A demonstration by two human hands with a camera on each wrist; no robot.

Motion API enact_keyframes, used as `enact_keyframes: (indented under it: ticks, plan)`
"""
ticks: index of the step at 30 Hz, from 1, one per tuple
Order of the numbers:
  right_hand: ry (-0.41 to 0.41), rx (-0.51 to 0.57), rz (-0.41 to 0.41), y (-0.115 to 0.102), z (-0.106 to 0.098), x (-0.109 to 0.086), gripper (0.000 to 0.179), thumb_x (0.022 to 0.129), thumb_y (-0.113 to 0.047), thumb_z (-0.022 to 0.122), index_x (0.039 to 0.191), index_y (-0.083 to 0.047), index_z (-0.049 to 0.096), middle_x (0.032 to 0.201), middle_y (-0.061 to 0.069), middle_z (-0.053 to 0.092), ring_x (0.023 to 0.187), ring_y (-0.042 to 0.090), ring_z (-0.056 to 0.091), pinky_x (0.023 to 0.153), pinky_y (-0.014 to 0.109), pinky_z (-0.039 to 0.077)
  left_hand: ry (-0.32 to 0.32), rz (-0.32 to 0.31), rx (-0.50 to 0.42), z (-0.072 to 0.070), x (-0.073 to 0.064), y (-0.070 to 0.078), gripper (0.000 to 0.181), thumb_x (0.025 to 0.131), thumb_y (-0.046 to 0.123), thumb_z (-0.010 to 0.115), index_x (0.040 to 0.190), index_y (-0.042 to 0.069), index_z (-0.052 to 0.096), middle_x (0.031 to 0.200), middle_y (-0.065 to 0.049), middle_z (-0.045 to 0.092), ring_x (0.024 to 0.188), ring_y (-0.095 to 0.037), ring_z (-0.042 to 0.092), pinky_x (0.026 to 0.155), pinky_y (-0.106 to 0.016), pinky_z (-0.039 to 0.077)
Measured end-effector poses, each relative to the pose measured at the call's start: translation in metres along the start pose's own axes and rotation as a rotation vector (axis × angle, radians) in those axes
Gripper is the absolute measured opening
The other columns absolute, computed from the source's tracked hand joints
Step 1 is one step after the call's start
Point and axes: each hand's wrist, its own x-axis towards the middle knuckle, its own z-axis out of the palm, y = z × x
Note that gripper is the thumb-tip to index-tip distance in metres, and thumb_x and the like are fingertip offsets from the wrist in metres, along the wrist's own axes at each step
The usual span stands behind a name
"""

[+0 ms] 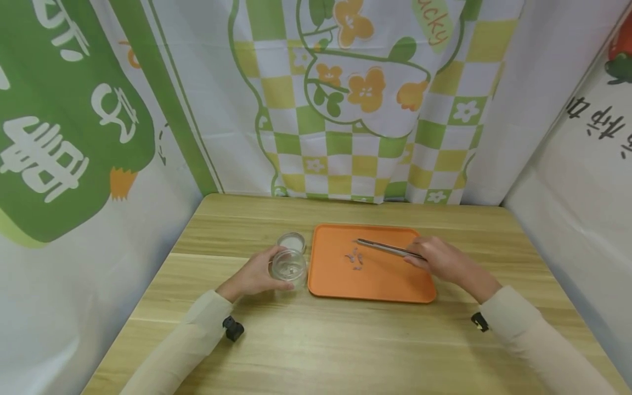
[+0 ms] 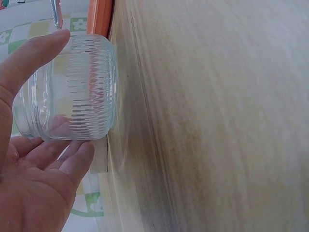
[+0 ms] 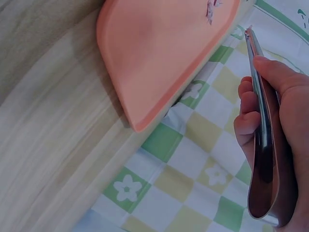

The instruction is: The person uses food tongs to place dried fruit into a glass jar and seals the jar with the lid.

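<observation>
My left hand (image 1: pixel 254 274) holds a clear ribbed glass jar (image 1: pixel 289 267) around its side, thumb on one side and fingers on the other. In the left wrist view the jar (image 2: pixel 89 87) has its base at the tabletop. My right hand (image 1: pixel 436 257) grips metal tongs (image 1: pixel 387 248) whose tips are over the orange tray (image 1: pixel 385 288). A tiny greyish-pink piece (image 3: pixel 249 32) is pinched at the tips in the right wrist view. Several similar small pieces (image 1: pixel 360 259) lie on the tray, left of its middle; what they are cannot be told.
A round lid (image 1: pixel 292 240) lies on the wooden table (image 1: pixel 316 345) just behind the jar, left of the tray. A checked, flower-printed cloth (image 1: pixel 345 153) hangs along the table's back edge, with printed cloths on both sides.
</observation>
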Motion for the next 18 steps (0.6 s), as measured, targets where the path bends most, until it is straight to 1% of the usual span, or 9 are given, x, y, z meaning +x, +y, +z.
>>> enact_keyframes:
  ticks: [5,7,13,18]
  plan:
    - [-0.023,0.007,0.014,-0.006,-0.005,0.003,0.011,0.100,-0.010,0.071,0.090,-0.012,0.072,0.079,-0.005,0.061,0.064,0.000,0.045,0.057,0.021,0.045,0.008,0.000,-0.002,0.001,0.000,0.001,0.092,0.077,0.034,0.096,0.150,0.002,0.049,0.140,-0.020,0.063,0.132,-0.039,0.061,0.111,-0.056,0.051]
    - [-0.024,0.004,0.002,-0.008,-0.006,0.004,0.012,0.100,-0.009,0.071,0.088,-0.013,0.070,0.078,-0.005,0.059,0.063,0.000,0.044,0.057,0.021,0.044,0.009,0.001,-0.004,0.001,0.000,0.001,0.092,0.077,0.033,0.096,0.150,0.002,0.050,0.140,-0.021,0.063,0.132,-0.039,0.061,0.111,-0.056,0.051]
    - [-0.014,-0.032,-0.070,-0.016,-0.007,0.009,0.008,0.099,-0.011,0.073,0.092,-0.010,0.073,0.082,-0.003,0.064,0.065,-0.002,0.046,0.057,0.020,0.046,0.010,-0.004,-0.004,0.001,0.001,-0.001,0.092,0.077,0.034,0.096,0.150,0.004,0.050,0.140,-0.019,0.064,0.132,-0.037,0.061,0.110,-0.055,0.051]
    - [0.006,-0.064,-0.127,-0.023,-0.006,0.014,0.007,0.098,-0.012,0.075,0.092,-0.009,0.073,0.080,-0.002,0.063,0.064,-0.002,0.046,0.056,0.019,0.046,0.005,0.012,-0.024,0.002,0.001,-0.002,0.089,0.078,0.035,0.096,0.149,0.005,0.051,0.140,-0.017,0.064,0.131,-0.036,0.061,0.109,-0.055,0.052]
